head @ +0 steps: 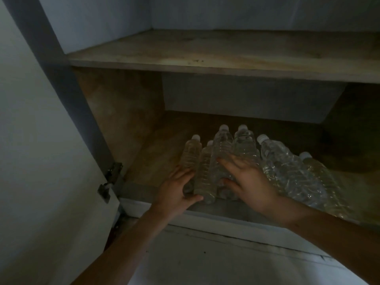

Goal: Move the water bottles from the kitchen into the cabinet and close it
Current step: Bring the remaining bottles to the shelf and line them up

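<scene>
Six clear water bottles (224, 153) lie side by side on the bottom shelf (156, 153) of an open cabinet (205, 58). The left hand (176, 189) cups the leftmost bottle, grip loosely open. The right hand (248, 178) rests flat on the middle bottles, fingers spread.

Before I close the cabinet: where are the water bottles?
In the head view, the water bottles lie clustered on the bottom shelf, center-right, under both hands, below the upper shelf.

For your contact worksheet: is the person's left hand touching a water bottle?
Touching. The head view shows the left hand pressed against the leftmost bottles on the bottom shelf.
</scene>
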`<state>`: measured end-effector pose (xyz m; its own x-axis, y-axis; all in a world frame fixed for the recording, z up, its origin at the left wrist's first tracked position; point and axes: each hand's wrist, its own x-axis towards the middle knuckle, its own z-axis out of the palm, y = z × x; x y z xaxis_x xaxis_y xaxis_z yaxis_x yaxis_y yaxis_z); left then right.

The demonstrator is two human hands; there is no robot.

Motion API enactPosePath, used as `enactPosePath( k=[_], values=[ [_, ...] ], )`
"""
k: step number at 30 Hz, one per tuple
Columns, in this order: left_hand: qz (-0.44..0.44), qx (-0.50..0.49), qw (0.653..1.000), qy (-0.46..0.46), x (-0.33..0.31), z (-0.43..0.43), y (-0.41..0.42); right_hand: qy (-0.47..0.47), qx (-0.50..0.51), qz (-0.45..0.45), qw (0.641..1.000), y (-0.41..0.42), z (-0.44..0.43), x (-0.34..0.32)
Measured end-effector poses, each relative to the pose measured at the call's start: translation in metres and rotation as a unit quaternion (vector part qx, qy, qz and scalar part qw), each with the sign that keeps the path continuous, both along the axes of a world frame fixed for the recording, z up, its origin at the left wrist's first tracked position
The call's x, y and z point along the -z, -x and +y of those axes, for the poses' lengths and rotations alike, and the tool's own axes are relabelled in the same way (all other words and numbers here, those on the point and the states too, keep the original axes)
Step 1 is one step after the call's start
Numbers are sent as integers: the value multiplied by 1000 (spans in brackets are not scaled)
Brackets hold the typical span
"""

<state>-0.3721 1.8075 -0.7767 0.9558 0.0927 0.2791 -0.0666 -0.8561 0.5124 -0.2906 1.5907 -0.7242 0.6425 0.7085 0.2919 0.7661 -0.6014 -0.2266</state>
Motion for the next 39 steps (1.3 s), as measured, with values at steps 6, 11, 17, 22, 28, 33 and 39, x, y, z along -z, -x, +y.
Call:
enactPosePath(
  k=[6,11,17,22,28,33,39],
  values=[
    [-32,-25,999,-29,-1,-3,-4,-30,6,14,999,1,-2,0],
    [-18,-49,998,-39,-5,-7,-8,-34,-1,2,999,0,0,3],
    [-7,-53,996,-78,-11,-9,-13,-38,5,15,999,3,1,-2],
    [-35,-19,999,10,-18,-17,-13,-49,9,6,999,2,-25,-6],
    [-35,80,984,157,-25,-45,-24,-86,73,75,991,3,-55,4],
    [-20,99,970,220,-29,-49,-29,-175,78,138,972,1,-51,4],
    [-18,88,969,230,-29,-45,-33,-231,101,105,962,3,-41,6]
  ],
)
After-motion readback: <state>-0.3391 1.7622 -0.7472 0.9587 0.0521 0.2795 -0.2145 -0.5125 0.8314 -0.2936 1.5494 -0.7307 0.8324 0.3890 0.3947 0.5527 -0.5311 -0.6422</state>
